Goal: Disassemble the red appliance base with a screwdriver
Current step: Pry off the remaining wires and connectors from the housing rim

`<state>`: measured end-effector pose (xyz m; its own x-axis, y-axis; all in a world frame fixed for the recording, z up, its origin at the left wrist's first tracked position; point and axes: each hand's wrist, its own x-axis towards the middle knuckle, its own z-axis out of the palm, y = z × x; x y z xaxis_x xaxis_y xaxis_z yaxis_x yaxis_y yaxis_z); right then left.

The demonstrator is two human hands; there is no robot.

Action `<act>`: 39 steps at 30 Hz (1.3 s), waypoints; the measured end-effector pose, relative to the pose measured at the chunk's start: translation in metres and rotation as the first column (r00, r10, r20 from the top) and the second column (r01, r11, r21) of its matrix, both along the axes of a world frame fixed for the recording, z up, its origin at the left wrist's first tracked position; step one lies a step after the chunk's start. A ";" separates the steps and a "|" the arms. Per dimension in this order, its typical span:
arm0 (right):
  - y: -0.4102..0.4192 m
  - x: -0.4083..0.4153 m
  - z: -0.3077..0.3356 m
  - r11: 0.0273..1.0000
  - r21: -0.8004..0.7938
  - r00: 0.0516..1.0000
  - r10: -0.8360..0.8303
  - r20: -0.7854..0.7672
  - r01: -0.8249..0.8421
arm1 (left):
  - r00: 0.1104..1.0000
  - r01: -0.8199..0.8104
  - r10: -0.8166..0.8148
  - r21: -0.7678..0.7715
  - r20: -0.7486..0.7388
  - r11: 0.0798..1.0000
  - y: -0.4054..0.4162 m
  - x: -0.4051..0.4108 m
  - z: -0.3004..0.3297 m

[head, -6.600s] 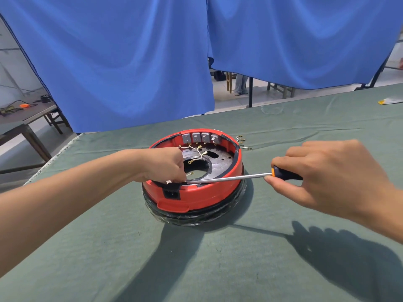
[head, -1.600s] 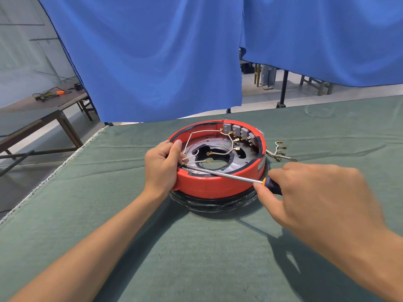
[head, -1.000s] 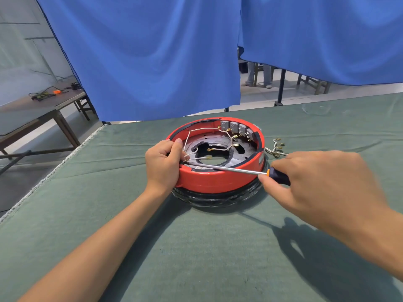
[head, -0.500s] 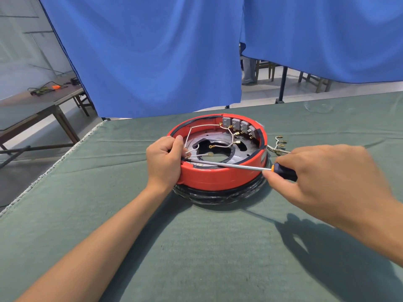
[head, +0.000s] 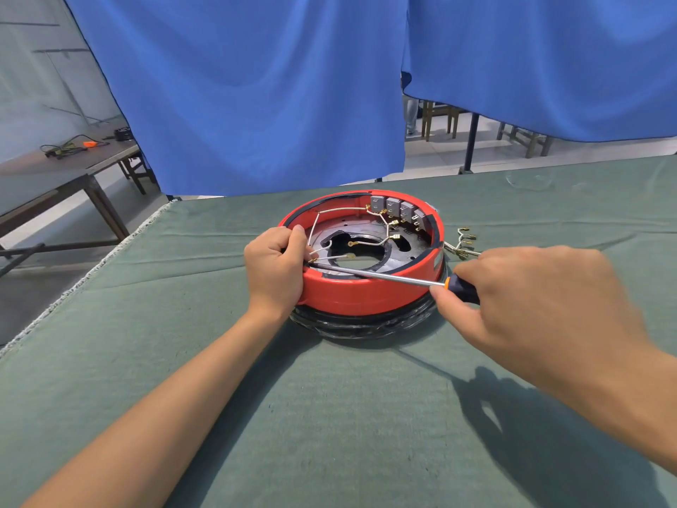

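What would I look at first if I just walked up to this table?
The bright red appliance base in the middle of the green table cloth, open on top with white wires inside. The left hand grips its left rim, and the right hand holds a screwdriver lying across the base from the right. Big blue curtains hang behind.

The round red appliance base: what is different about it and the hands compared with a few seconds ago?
The left hand shifted from the front of the round red appliance base to grip its left rim, and the base has been turned: the grey terminal blocks now sit further right. The right hand still holds the orange-and-black-handled screwdriver, shaft across the base toward the left hand.
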<state>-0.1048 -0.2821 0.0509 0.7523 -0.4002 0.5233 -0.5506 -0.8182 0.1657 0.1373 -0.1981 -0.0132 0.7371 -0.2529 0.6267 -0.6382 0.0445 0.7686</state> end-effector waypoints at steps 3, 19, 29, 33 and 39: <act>0.008 0.000 -0.001 1.000 -0.020 1.000 -0.011 0.014 0.012 | 1.000 0.005 -0.006 0.006 0.010 1.000 0.000 0.002 -0.003; 0.066 0.004 0.020 0.944 -0.098 0.937 -0.326 -0.121 0.316 | 0.995 -0.063 0.063 0.005 0.076 0.998 -0.003 0.004 -0.005; 0.012 0.003 0.013 0.992 -0.126 0.997 -0.013 -0.082 0.003 | 0.994 -0.066 0.065 0.004 0.090 0.998 -0.003 0.007 -0.006; 0.009 0.004 0.010 0.992 -0.128 0.998 -0.022 -0.053 0.015 | 0.990 -0.101 0.101 -0.002 0.100 0.995 -0.004 0.005 -0.005; 0.027 0.004 0.006 1.000 -0.004 0.999 -0.026 0.020 0.026 | 0.988 -0.122 0.122 -0.009 0.099 0.992 -0.004 0.003 -0.004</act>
<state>-0.1004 -0.2546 0.0573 0.7309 -0.4174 0.5400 -0.5750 -0.8028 0.1576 0.1403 -0.2022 -0.0175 0.6967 -0.1628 0.6986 -0.7119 -0.0365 0.7014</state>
